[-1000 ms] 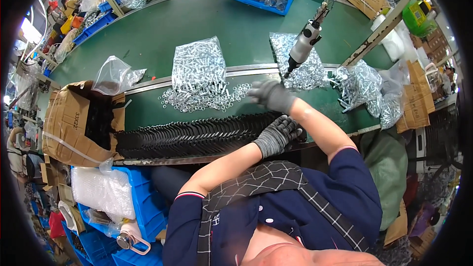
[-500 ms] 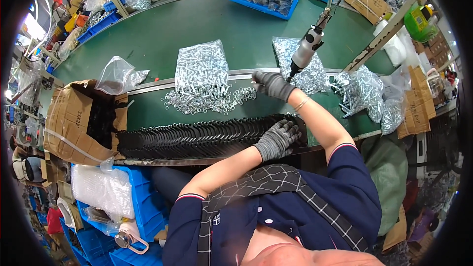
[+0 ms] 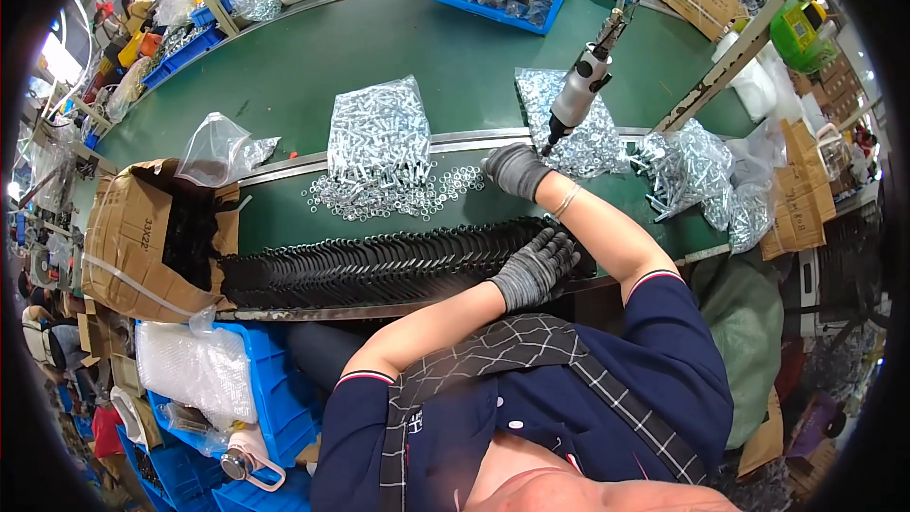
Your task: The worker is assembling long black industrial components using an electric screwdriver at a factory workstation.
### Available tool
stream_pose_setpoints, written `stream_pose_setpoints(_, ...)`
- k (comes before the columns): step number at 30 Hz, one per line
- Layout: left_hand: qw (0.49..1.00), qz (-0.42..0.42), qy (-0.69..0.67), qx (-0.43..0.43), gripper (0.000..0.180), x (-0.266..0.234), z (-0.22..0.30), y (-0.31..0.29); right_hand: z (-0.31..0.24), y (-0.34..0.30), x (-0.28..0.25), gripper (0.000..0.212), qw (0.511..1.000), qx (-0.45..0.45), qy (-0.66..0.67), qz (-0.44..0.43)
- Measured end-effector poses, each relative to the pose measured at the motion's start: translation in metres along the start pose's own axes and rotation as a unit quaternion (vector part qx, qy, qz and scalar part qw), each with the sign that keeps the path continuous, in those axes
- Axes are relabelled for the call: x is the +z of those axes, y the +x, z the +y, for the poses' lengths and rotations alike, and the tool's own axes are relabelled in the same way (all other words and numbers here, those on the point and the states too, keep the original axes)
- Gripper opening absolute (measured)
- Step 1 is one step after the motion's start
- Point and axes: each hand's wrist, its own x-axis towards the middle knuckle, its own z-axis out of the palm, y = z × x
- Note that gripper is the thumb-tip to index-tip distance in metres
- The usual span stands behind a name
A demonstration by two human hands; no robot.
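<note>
1. Beneath the gloved left hand [image 3: 533, 273], a long row of black parts [image 3: 370, 267] runs off leftward along the bench edge; the fingers lie over its right end, though whether they pinch anything cannot be told.
2. Just beyond that hand, the gloved right hand [image 3: 515, 172] hangs with fingers curled, near loose metal rings [image 3: 463, 180] to its left; whether it has closed on one is unclear.
3. Farther left of the right hand sits a clear bag of bolts [image 3: 377, 128]; just to its right, a hanging driver [image 3: 574, 95] points downward.
4. Each black part looks light, stiff and perhaps slick, best taken by its flat sides; the rings, hard and tiny, appear easily dropped, best pinched at the rim.
5. Hidden: the row's covered end, the right fingertips, and much of what the shadowed carton [image 3: 128, 242], far left of both hands, contains.
</note>
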Motion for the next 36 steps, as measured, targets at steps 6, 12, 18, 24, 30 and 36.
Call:
stream_pose_setpoints(6,1.0,0.025,0.001,0.008,0.073,0.002,-0.002,0.0,0.001,0.006,-0.008,0.017,0.996,-0.003,-0.024,-0.087)
stream_pose_setpoints(12,0.999,0.01,0.026,0.039,0.073,-0.006,0.002,0.009,0.075,-0.046,0.123,0.016,0.961,0.054,0.272,0.005)
stream_pose_setpoints(18,1.0,0.006,-0.007,0.017,0.068,-0.009,-0.002,0.0,0.014,-0.159,0.002,0.02,0.977,0.065,0.192,0.068)
stream_pose_setpoints(24,1.0,-0.001,0.009,0.015,0.071,-0.007,-0.002,0.003,0.022,-0.163,0.026,0.014,0.969,-0.054,0.119,0.208)
stream_pose_setpoints(30,1.0,-0.014,-0.012,0.005,0.07,-0.012,-0.001,0.004,0.016,-0.159,0.018,0.02,0.997,-0.017,0.056,0.044)
stream_pose_setpoints(36,1.0,0.001,-0.002,0.016,0.07,-0.004,-0.003,0.003,0.005,-0.162,0.029,0.029,0.992,0.018,0.016,0.125)
